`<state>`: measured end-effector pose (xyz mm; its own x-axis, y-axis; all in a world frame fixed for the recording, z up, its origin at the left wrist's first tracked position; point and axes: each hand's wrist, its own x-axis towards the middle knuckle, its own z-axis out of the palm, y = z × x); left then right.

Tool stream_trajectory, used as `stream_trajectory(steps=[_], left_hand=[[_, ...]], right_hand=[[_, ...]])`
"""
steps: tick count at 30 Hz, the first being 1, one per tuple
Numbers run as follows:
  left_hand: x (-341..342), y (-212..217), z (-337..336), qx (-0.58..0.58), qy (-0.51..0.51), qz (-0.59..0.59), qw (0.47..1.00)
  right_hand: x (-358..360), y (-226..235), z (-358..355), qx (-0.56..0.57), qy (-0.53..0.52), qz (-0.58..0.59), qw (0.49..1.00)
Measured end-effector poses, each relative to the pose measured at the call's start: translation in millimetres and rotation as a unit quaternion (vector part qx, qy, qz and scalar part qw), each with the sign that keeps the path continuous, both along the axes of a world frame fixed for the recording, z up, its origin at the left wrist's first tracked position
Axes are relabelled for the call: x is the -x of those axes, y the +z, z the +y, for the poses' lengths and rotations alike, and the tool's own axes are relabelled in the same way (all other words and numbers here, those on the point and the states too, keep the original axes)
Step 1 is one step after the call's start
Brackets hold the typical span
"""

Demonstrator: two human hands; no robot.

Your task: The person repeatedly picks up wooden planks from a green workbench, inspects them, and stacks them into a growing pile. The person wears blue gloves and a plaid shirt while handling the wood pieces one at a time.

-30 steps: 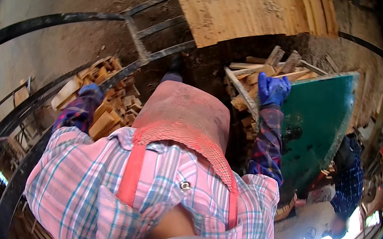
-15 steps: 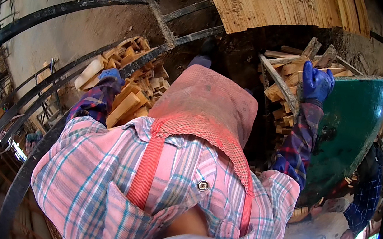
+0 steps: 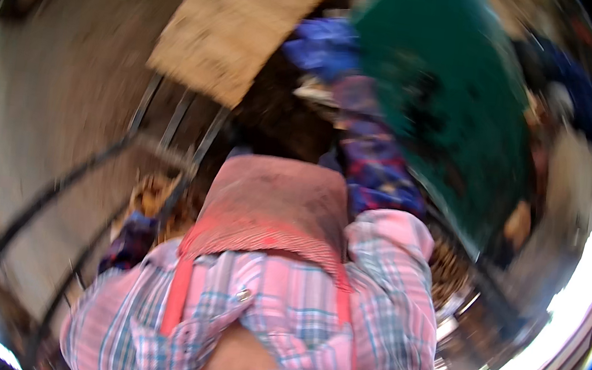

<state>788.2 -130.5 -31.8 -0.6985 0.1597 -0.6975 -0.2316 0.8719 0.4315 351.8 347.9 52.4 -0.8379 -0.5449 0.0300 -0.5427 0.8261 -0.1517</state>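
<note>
My right hand (image 3: 322, 43), in a blue glove, reaches far forward beside the left edge of a green panel (image 3: 442, 77). Motion smears its fingers, so their grip cannot be made out. Just below the glove lie pale wood pieces (image 3: 315, 93). My left hand (image 3: 141, 224), low at my left side, is a dark blue blur with its fingers hidden. A heap of wood offcuts (image 3: 153, 193) is close to it, next to the black metal frame (image 3: 51, 192).
A stack of light wooden boards (image 3: 230, 25) lies ahead, at the end of the metal frame. Off to the right is another person in dark blue clothing (image 3: 580, 94). More wood pieces (image 3: 448, 270) show beyond my right elbow.
My view has swung to the right, shifting the boards and green panel leftward. My right arm now stretches farther forward and inward. The picture has become blurred.
</note>
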Motion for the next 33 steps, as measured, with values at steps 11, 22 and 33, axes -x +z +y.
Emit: stream_trajectory(steps=[11, 22, 33], left_hand=[[433, 117, 525, -0.388, -0.043, 0.384, 0.837], [350, 81, 1139, -0.498, -0.284, 0.024, 0.819], [378, 100, 1318, -0.411, -0.173, -0.265, 0.855]], right_hand=[[-269, -64, 438, 0.163, -0.584, 0.299, 0.737], [-386, -41, 754, 0.804, -0.516, 0.295, 0.020], [-394, -31, 873, 0.763, -0.571, 0.294, 0.076]])
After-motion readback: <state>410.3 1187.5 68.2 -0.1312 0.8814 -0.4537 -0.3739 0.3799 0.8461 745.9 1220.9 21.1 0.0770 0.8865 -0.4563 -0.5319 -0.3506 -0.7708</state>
